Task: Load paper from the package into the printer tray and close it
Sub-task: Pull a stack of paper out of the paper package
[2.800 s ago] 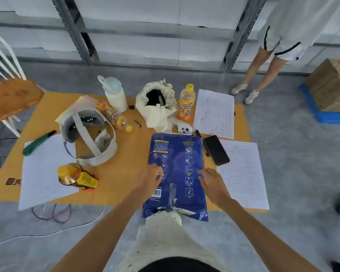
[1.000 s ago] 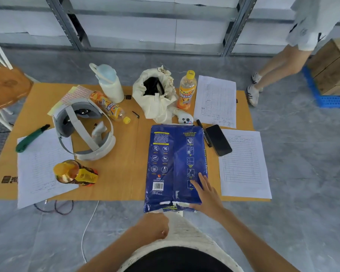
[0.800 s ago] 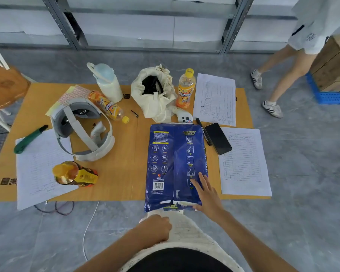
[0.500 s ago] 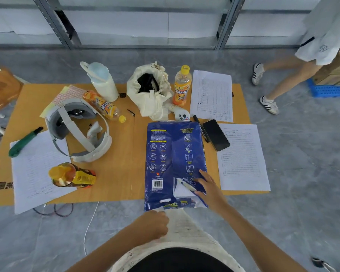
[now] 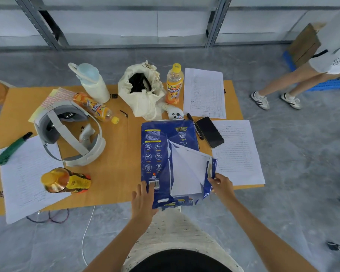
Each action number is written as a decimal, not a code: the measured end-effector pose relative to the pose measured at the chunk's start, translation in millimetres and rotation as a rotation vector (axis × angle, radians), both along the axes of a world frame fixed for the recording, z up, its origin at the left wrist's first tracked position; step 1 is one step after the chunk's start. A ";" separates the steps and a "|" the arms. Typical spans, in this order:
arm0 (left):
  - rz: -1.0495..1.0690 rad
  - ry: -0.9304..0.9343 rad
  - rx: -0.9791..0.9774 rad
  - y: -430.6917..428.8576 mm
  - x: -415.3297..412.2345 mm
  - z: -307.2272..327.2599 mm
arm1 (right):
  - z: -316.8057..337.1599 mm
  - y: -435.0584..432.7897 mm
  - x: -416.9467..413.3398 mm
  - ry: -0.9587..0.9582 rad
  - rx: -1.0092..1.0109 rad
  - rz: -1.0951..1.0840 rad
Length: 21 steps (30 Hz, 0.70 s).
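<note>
Blue paper package (image 5: 157, 154) lies flat on the orange table (image 5: 114, 173), near edge overhanging toward the person. Wrapper is torn open along its right half; a flap (image 5: 209, 173) of blue wrap stands peeled up and outward, and white paper (image 5: 186, 171) shows bare beneath it.

Right hand (image 5: 221, 186): grip pinched on the lower corner of the torn flap, holding it away from the ream. Left hand (image 5: 142, 200): laid flat, fingers spread, on the near left corner of the package beside the barcode, pressing it down. No grip closed there.

Progress, as a judgement: only the opening step is under way. Wrapper is breached but not off; the far end and left half are intact. No sheets are lifted out. No printer or tray is anywhere in view, so loading and closing are both wholly ahead, and the ream will have to be carried somewhere out of frame.

Nearby, clear of the work: a black phone (image 5: 210, 131) and marker (image 5: 194, 125) just right of the package's far corner, a printed sheet (image 5: 238, 154) beside the flap.
</note>
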<state>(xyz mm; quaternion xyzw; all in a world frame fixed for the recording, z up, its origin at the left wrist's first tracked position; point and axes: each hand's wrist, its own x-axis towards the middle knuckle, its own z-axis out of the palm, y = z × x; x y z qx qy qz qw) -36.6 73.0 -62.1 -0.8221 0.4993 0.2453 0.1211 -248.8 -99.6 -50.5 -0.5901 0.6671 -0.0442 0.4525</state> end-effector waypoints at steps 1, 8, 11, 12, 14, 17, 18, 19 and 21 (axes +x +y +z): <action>-0.013 -0.006 -0.008 -1.1 -0.2 -2.3 | 0.0 -1.1 0.5 0.006 0.014 -0.006; 0.000 0.027 -0.141 -5.4 5.0 2.5 | 0.5 -2.3 3.8 0.034 0.041 0.007; 0.031 0.115 -0.253 -3.2 7.2 3.7 | 2.6 0.2 4.8 0.049 0.017 0.015; 0.085 0.177 -0.310 -1.2 9.3 2.2 | 4.3 1.1 5.5 0.059 -0.003 0.025; 0.292 0.322 -0.409 2.5 15.8 -0.7 | 7.2 2.8 6.7 0.097 -0.061 0.065; 0.675 0.501 -0.527 1.5 28.0 4.2 | 9.2 4.7 8.2 0.198 -0.158 0.153; 0.757 0.530 -0.535 -0.1 32.3 5.4 | 9.2 5.1 9.4 0.233 -0.182 0.174; 0.819 0.543 -0.530 -1.8 36.4 5.8 | 9.5 5.5 11.2 0.256 -0.197 0.188; 0.910 0.555 -0.523 -5.3 41.7 3.4 | 8.7 6.8 16.0 0.264 -0.210 0.227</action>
